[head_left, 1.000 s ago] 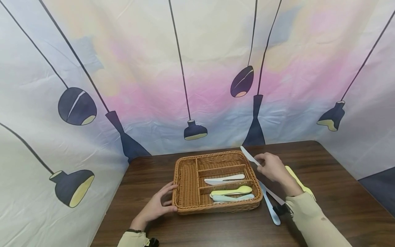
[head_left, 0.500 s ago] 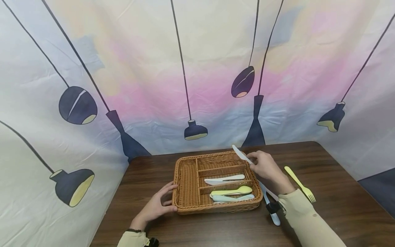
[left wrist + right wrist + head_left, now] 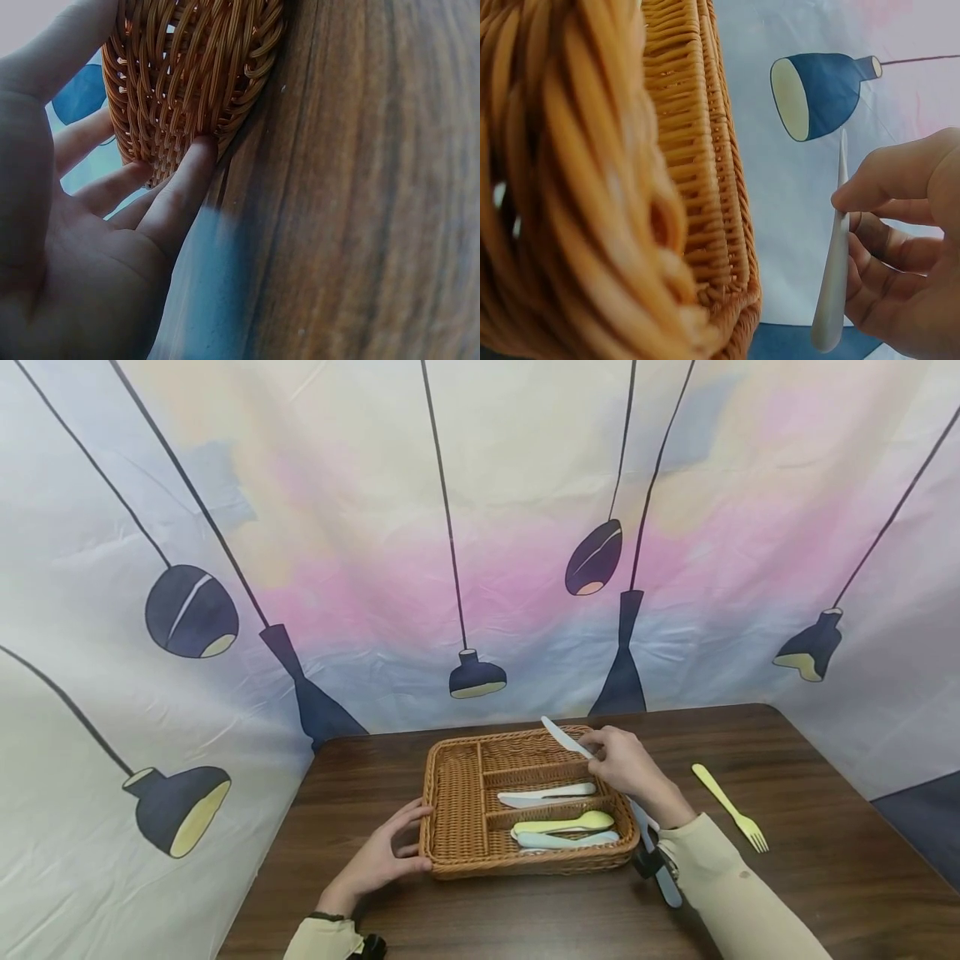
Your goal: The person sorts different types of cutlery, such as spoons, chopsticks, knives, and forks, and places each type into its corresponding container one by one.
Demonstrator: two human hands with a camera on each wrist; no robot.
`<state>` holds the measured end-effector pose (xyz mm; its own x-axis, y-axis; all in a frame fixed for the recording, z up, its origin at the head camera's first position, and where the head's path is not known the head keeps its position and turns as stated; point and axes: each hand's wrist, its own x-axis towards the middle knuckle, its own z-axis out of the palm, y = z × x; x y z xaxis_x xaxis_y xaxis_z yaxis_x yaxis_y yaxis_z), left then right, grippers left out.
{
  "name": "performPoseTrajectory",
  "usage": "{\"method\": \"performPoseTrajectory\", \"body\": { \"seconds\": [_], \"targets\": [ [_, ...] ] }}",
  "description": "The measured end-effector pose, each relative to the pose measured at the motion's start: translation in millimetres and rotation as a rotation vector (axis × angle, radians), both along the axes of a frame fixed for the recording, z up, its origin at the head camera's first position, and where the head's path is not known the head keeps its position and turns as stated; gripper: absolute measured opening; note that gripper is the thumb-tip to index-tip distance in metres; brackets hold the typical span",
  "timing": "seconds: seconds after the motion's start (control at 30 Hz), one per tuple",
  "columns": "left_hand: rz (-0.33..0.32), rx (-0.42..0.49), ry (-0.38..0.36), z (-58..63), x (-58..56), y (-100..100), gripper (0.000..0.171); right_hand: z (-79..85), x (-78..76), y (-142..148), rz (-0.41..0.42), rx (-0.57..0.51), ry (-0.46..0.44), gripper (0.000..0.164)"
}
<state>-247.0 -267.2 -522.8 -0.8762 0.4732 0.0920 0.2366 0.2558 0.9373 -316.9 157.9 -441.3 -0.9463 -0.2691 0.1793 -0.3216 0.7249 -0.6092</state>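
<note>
My right hand (image 3: 626,764) pinches a whitish knife (image 3: 562,737) between thumb and fingers. Its blade points to the back left, over the back right compartment of a wicker cutlery basket (image 3: 454,802); the right wrist view shows the handle (image 3: 830,300) beside the basket wall. My left hand (image 3: 382,856) rests on the basket's left side, its fingers extended against the weave in the left wrist view. Whitish cutlery (image 3: 547,793), apparently knives, lies in the middle right compartment. In the front one are a yellow spoon (image 3: 566,825) and pale green cutlery (image 3: 551,841).
A yellow fork (image 3: 727,806) lies on the dark wooden table (image 3: 810,827) to the right. Beneath my right wrist is a pale blue piece of cutlery (image 3: 666,885), partly hidden, with another pale piece beside it. A printed cloth (image 3: 525,568) hangs behind the table.
My right hand has moved left with the knife, from beside the basket's back right corner to over its back compartment. The yellow fork is now fully uncovered. My left hand stays put.
</note>
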Motion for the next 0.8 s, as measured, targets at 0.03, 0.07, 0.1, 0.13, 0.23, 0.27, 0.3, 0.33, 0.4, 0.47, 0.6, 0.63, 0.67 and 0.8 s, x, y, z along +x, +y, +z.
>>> {"method": "performPoseTrajectory", "body": {
  "seconds": [0.03,0.07,0.1,0.13,0.23,0.27,0.3,0.33,0.4,0.47,0.6,0.63,0.67,0.8],
  "targets": [
    [-0.004,0.001,0.002,0.4,0.1,0.0,0.077,-0.2,-0.1,-1.4,0.006,-0.002,0.002,0.035],
    [0.0,-0.001,-0.004,0.7,0.3,0.0,0.077,-0.1,0.1,-2.7,0.013,-0.005,0.005,0.035],
    [0.003,-0.006,-0.01,0.7,0.3,-0.1,0.078,-0.6,0.1,-3.9,0.019,-0.006,0.014,0.036],
    [0.006,-0.008,-0.015,0.7,0.4,0.0,0.078,-0.6,0.3,-5.3,0.027,-0.007,0.021,0.036],
    [0.01,-0.007,-0.02,0.3,0.7,0.0,0.079,-0.1,0.4,-8.9,0.042,-0.001,0.048,0.035],
    [0.014,-0.006,-0.026,0.3,0.8,0.0,0.079,0.2,0.3,-10.0,0.047,0.001,0.056,0.035],
    [0.012,-0.002,-0.025,0.1,0.8,0.1,0.079,0.2,0.0,-11.0,0.051,0.005,0.062,0.034],
    [0.011,0.001,-0.026,0.4,1.0,0.1,0.079,0.6,-0.1,-12.0,0.056,0.009,0.063,0.034],
    [0.012,0.001,-0.028,0.8,1.0,0.4,0.079,0.6,-0.4,-14.1,0.063,0.014,0.068,0.034],
    [0.019,-0.002,-0.037,1.2,0.8,0.5,0.079,0.8,-0.5,-16.4,0.068,0.014,0.061,0.034],
    [0.024,-0.009,-0.037,1.5,0.7,0.6,0.079,0.7,-1.0,-20.9,0.083,0.017,0.061,0.035],
    [0.025,-0.013,-0.034,1.3,0.7,0.5,0.079,0.6,-1.3,-21.8,0.087,0.015,0.062,0.035],
    [0.025,-0.017,-0.03,1.2,0.6,0.4,0.079,0.4,-1.5,-22.7,0.091,0.013,0.065,0.035],
    [0.017,-0.023,-0.012,-0.1,0.2,-0.3,0.078,-0.5,-1.6,-25.4,0.105,0.012,0.077,0.034]
  ]
}}
